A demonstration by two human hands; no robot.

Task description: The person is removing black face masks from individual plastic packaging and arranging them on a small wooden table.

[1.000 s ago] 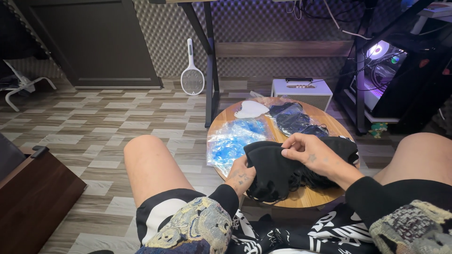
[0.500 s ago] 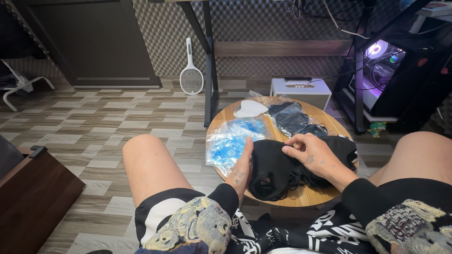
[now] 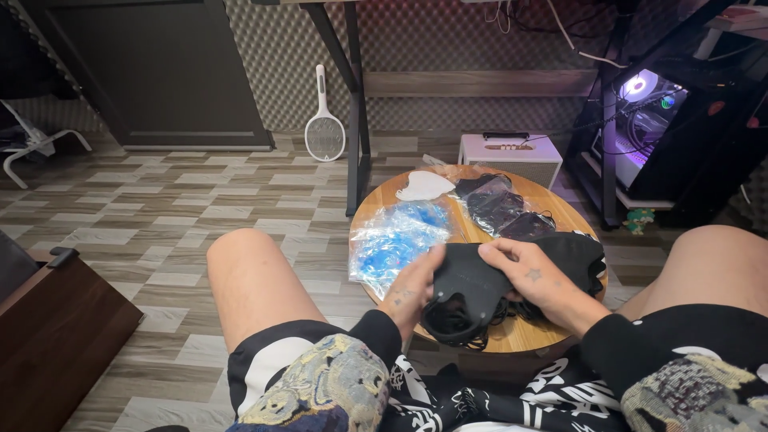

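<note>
On a small round wooden table [image 3: 538, 333] between my knees lies a pile of black face masks [image 3: 472, 294]. My left hand [image 3: 414, 288] grips the left edge of the top black mask, fingers curled under it. My right hand [image 3: 534, 273] pinches the same mask at its upper right edge. More black masks [image 3: 578, 254] lie under and behind my right hand. A clear plastic bag of blue masks [image 3: 394, 241] rests on the table's left side, just beyond my left hand.
At the table's far edge lie a white mask [image 3: 424, 186] and clear packets of black masks [image 3: 496, 204]. A white speaker box [image 3: 511, 155], an electric swatter racket [image 3: 325, 128], a black desk leg [image 3: 354, 112] and a lit computer case [image 3: 640, 120] stand behind. A brown cabinet [image 3: 56, 336] sits left.
My left hand has come up from the table's near edge and taken hold of the black mask beside my right hand; the mask is now spread between both hands.
</note>
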